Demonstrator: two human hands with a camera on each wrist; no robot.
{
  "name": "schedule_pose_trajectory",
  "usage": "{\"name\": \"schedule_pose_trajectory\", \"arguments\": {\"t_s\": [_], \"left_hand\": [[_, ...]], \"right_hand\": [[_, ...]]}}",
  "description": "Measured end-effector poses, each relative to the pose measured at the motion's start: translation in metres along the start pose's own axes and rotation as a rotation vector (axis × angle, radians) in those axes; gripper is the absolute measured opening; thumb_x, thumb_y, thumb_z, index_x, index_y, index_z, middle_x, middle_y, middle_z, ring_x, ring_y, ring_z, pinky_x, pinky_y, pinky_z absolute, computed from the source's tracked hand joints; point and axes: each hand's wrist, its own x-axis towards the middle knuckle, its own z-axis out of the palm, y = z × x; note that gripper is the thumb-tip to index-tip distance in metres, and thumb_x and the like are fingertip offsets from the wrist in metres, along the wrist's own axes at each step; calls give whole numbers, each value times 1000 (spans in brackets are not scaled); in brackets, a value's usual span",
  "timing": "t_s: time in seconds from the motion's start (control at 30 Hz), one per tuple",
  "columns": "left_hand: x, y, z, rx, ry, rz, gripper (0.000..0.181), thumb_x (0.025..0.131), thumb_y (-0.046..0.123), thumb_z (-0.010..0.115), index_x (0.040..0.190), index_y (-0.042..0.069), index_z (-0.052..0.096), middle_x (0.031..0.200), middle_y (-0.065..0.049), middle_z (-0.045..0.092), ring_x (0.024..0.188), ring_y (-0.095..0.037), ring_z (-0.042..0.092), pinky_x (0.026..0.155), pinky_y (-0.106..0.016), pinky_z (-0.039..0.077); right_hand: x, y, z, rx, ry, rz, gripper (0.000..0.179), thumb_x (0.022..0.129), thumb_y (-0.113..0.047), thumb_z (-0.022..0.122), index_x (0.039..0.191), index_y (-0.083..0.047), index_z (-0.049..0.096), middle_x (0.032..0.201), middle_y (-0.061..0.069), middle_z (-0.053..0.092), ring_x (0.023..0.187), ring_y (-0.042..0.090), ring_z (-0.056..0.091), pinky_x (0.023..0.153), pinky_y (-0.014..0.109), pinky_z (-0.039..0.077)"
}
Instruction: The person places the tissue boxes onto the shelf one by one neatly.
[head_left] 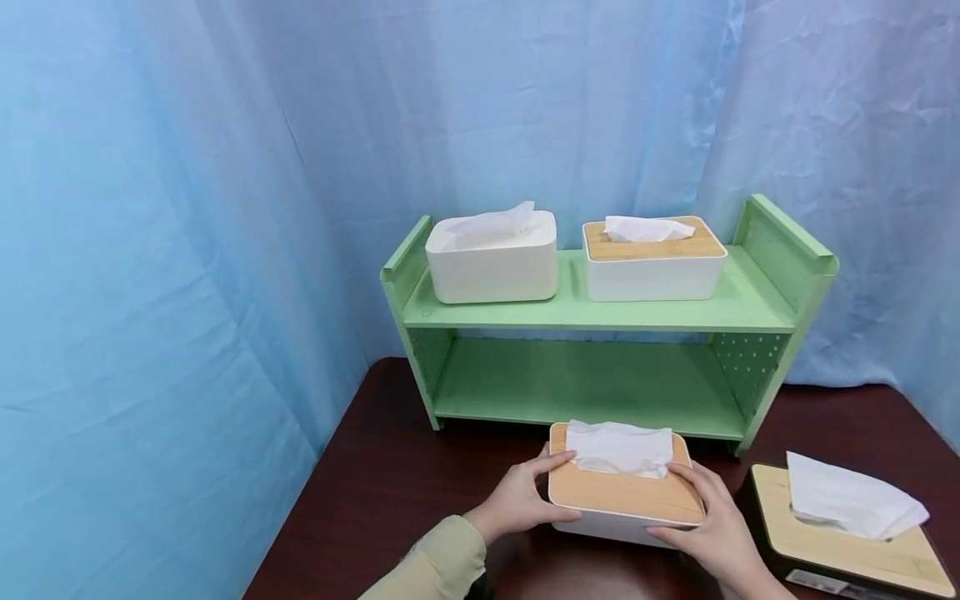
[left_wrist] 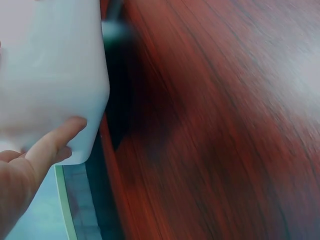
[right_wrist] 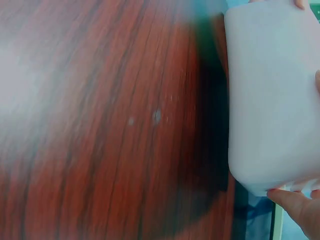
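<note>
A white tissue box (head_left: 622, 528) with a wooden lid is in front of the shelf, a white tissue sticking out of its slot. My left hand (head_left: 525, 497) grips its left end, one finger over the lid's edge and the thumb along the near side. At the opposite end my right hand (head_left: 716, 525) holds it the same way, thumb on the near side. Both wrist views show the box's smooth white wall (left_wrist: 55, 65) close over the dark wood table. A left fingertip presses near its corner, and a right fingertip (right_wrist: 287, 197) touches the corner at the other end.
The green two-tier shelf (head_left: 600, 315) stands behind. Its top tier carries an all-white tissue box (head_left: 495, 271) at left and a wood-lidded tissue box (head_left: 654, 279) at right. A dark tissue box with a light wooden lid (head_left: 847, 554) lies right of my right hand. Blue curtains (head_left: 225, 208) surround the table.
</note>
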Motion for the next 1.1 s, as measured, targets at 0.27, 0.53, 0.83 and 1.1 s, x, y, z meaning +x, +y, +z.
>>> {"name": "schedule_pose_trajectory", "arguments": {"t_s": [0.27, 0.53, 0.83, 1.1], "left_hand": [[-11, -7, -20, 19, -5, -34, 73, 69, 20, 85, 136, 22, 54, 139, -7, 52, 124, -11, 49, 96, -20, 42], [-23, -13, -45, -4, 2, -51, 75, 70, 16, 84, 137, 22, 52, 143, -8, 47, 130, -21, 44, 97, -21, 42], [-37, -20, -70, -14, 18, -42, 75, 72, 16, 82, 140, 19, 49, 147, -11, 41, 138, -28, 33, 102, -31, 42], [-47, -19, -89, -30, 41, -55, 75, 73, 14, 82, 139, 18, 49, 151, -16, 31, 142, -31, 23, 104, -43, 39]], "right_hand": [[2, -12, 21, 22, 42, -38, 84, 52, -25, 93, 125, -6, 55, 133, 22, 41, 118, 39, 42, 86, 28, 31], [9, -30, 42, 52, 8, 1, 86, 52, -27, 93, 126, -7, 55, 137, 23, 39, 123, 41, 42, 92, 52, 38], [18, -46, 61, 87, 32, -64, 84, 49, -24, 94, 124, -9, 58, 136, 20, 43, 120, 36, 47, 88, 42, 43], [24, -56, 73, 138, 0, -72, 80, 51, -20, 94, 123, -9, 59, 136, 17, 43, 120, 33, 49, 89, 36, 44]]}}
